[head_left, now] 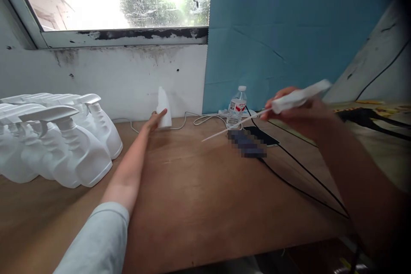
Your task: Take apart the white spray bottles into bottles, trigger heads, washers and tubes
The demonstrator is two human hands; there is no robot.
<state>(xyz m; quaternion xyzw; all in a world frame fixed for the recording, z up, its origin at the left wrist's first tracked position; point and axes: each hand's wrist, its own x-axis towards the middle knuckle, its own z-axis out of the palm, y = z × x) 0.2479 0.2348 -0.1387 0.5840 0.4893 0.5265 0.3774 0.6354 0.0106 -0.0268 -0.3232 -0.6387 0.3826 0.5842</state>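
Nearest to me is the pale grey fabric sleeve [96,239] on the left arm, stretched over the brown wooden surface [199,197]. Beyond it, the left hand [154,120] grips the lower part of an upright white tapered piece [165,107], perhaps a bottle seen edge-on, close to the wall. The right hand [300,115], blurred, holds a white plastic trigger sprayer [293,99] in the air, its thin pale straw [224,130] pointing towards the left hand.

I judge the work to be partway: the clustered white plastic bottles [90,156] left of the left hand carry elongated heads and look assembled, while the sprayer and the tapered piece are well apart. I cannot tell how many are left.

Between the hands, farther back, stands a clear plastic drink bottle [236,111] with a red-and-white label; its writing is too small for me to read. Below the right hand's straw lies a dark pixelated object [247,143]. I see no lettering on the white bottles.
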